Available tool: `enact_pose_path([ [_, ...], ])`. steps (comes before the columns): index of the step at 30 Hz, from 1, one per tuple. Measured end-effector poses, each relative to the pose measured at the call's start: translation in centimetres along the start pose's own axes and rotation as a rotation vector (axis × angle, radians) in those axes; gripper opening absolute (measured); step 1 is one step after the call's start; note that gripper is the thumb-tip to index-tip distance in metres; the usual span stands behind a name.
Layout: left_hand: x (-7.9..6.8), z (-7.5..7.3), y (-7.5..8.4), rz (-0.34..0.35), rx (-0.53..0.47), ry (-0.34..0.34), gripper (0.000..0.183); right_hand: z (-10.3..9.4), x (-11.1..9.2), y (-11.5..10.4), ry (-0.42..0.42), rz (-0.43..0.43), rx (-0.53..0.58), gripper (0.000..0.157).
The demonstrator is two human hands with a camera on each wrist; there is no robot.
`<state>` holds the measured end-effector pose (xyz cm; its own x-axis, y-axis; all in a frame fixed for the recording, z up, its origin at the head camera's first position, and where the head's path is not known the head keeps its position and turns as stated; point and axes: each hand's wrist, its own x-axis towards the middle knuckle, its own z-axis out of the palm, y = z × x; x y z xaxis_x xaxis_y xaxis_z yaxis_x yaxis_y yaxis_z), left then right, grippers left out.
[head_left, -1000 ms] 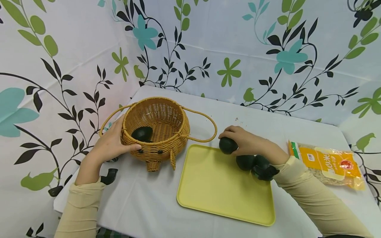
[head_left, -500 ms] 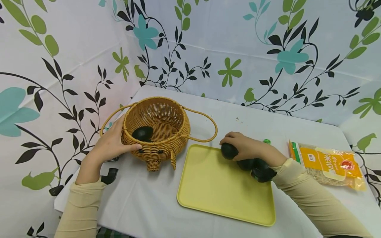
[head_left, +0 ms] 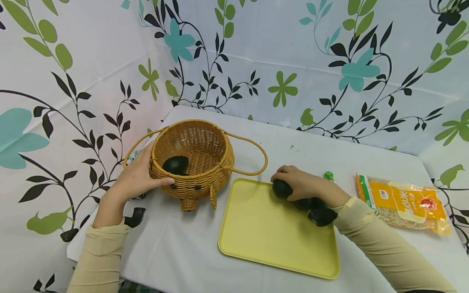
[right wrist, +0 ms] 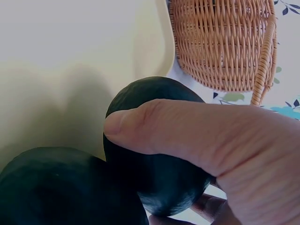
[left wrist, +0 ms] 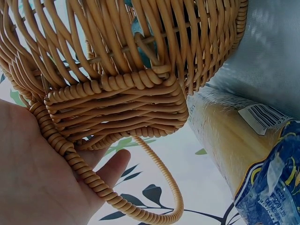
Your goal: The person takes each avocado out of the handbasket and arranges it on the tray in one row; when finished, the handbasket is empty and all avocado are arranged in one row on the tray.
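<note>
A wicker basket (head_left: 220, 179) with a pig-like face and two loop handles stands on the table's left part. My left hand (head_left: 132, 175) grips its left side, thumb along the front below the rim. Inside lies a dark green avocado (head_left: 176, 164). To the right, my right hand (head_left: 300, 181) holds another dark avocado (head_left: 281, 189) at the back edge of the yellow tray (head_left: 271, 236). In the right wrist view the thumb lies across this avocado (right wrist: 150, 91), with fingers on its far side. More avocados (head_left: 321, 216) sit on the tray, partly hidden under the right wrist.
An orange-and-clear food bag (head_left: 406, 203) lies right of the tray. A small green knobbly thing (head_left: 328, 176) shows behind the right forearm. Beside the basket, the left wrist view shows a clear package with a barcode (left wrist: 265, 118). A patterned cloth (head_left: 234, 61) hangs behind the table.
My right hand has moved slightly towards me with the avocado, uncovering the small green thing behind the forearm. The left hand and basket have stayed in place.
</note>
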<state>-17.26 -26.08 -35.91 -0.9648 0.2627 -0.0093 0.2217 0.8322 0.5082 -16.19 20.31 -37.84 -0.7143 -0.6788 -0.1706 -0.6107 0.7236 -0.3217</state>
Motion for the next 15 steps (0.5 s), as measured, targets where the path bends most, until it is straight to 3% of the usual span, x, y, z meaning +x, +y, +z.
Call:
enact_pose_path([
  [15,-0.02,0.02,0.05,0.002,-0.006,0.002,0.121,0.4,0.31,-0.06,-0.023,0.017,-0.017,0.06],
])
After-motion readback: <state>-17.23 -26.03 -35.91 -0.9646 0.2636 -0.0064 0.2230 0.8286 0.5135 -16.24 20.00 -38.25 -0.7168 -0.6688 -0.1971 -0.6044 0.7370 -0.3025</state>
